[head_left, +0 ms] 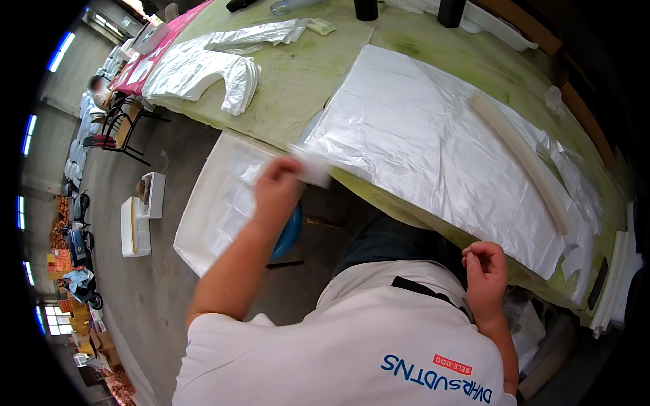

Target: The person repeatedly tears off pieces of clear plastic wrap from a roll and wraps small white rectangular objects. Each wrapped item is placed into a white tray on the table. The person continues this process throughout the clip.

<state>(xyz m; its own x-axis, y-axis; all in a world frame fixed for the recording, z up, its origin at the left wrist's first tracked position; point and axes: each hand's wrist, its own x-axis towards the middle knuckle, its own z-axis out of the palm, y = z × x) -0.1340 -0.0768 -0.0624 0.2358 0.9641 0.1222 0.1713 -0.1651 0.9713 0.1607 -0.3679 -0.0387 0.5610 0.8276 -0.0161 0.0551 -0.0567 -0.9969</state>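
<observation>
My left hand [276, 186] is closed on a small, thin white plastic piece [314, 168], blurred by motion, above the rim of a large white bin [191, 218]. Flat, clear-looking plastic pieces [237, 196] lie inside that bin. On the table to the right spreads a stack of shiny white plastic sheets [399, 115]. A long beige strip [518, 159] rests across the stack. By the table's near edge, my right hand [487, 274] has its fingers curled and the thumb against them, with nothing visible in it.
White plastic bags [237, 78] lie in a bundle on the green table [298, 88] at the far left. Dark cylinders [366, 9] stand at the back. A blue stool [290, 233] is beside the bin. White boxes [135, 227] and a chair [125, 128] are on the floor.
</observation>
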